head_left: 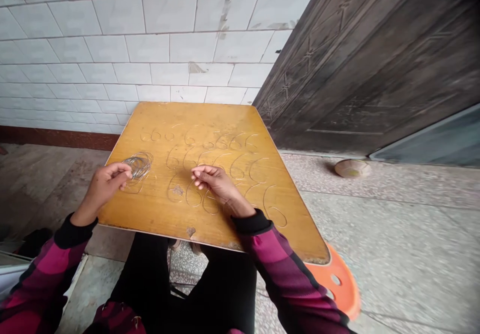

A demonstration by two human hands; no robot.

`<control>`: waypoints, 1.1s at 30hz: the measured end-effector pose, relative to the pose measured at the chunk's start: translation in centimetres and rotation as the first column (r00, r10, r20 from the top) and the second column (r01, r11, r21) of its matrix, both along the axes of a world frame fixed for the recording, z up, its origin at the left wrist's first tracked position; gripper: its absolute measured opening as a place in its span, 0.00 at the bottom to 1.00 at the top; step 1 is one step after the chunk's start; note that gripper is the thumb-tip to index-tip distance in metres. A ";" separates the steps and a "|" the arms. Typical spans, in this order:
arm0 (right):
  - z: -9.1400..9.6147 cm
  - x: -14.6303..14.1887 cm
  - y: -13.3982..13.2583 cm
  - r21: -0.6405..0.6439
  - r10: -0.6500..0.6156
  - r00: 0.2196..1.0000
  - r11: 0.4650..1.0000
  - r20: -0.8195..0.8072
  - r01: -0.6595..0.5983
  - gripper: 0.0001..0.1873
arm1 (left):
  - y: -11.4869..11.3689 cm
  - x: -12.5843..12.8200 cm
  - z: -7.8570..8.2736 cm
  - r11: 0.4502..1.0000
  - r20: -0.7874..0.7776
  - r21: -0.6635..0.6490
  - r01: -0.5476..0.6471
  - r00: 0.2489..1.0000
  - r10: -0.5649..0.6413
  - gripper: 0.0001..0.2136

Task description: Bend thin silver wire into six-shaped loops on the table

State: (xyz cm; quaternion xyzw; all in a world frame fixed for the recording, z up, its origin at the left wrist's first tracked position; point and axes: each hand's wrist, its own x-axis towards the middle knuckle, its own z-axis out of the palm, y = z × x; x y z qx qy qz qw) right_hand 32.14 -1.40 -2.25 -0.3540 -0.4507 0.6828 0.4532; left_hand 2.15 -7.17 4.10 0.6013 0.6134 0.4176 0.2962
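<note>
My left hand (103, 189) is at the left side of a yellow wooden board (131, 214) and shut on a bundle of thin wire loops (139, 165). The loops fan out past my fingertips above the board. Several thin, 6-shaped wire pieces (228, 169) lie in rough rows across the board. My right hand (213, 184) rests over the middle of the board, its fingers closed together among these pieces. I cannot make out any wire between those fingers.
A white tiled wall (150, 49) rises behind the board, and a dark embossed metal door (356, 64) stands to the right. An orange stool (337, 284) shows below the board's right corner. A small bowl (351, 168) sits on the speckled floor.
</note>
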 end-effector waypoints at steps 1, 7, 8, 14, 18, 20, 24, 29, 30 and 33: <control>0.0 -0.1 -0.1 0.010 0.008 1.000 1.000 -0.001 -0.008 0.14 | 0.4 1.0 -0.1 0.999 0.046 -0.015 0.047 0.998 -0.047 0.07; 0.6 0.0 -0.5 0.046 0.157 0.985 0.987 -0.068 -0.154 0.18 | 3.8 7.5 -1.4 0.960 0.242 -0.041 0.276 0.935 -0.258 0.06; 0.7 0.1 -0.5 0.046 0.169 0.982 0.985 -0.081 -0.165 0.19 | 4.4 8.3 -1.6 0.958 0.260 -0.030 0.285 0.928 -0.267 0.06; 0.7 0.5 -0.3 0.015 0.124 0.987 0.992 -0.097 -0.123 0.15 | 6.6 10.9 -2.8 0.961 0.365 0.044 0.272 0.892 -0.269 0.05; 0.4 0.5 -0.2 -0.011 0.140 0.983 0.990 -0.117 -0.142 0.15 | 6.8 11.0 -3.1 0.970 0.480 0.022 0.240 0.849 -0.221 0.07; 0.3 0.5 -0.1 -0.015 0.140 0.982 0.990 -0.123 -0.143 0.15 | 6.9 10.7 -3.1 0.959 0.556 -0.037 0.283 0.803 -0.215 0.08; 0.2 0.9 0.3 -0.006 0.038 0.984 0.999 -0.172 -0.040 0.15 | 7.6 9.4 -3.2 0.896 0.789 -0.093 0.435 0.581 -0.201 0.07; 0.6 1.7 0.6 0.017 -0.141 0.956 0.989 -0.258 0.150 0.16 | 8.3 8.2 -3.0 0.915 0.948 -0.090 0.394 0.316 -0.043 0.05; 0.6 1.8 0.6 0.017 -0.158 0.951 0.985 -0.264 0.169 0.16 | 8.3 8.1 -2.9 0.918 0.953 -0.102 0.383 0.303 -0.021 0.06; 0.6 1.9 0.6 0.009 -0.173 0.950 0.983 -0.261 0.182 0.16 | 8.2 7.8 -2.4 0.926 0.946 -0.090 0.365 0.322 -0.035 0.09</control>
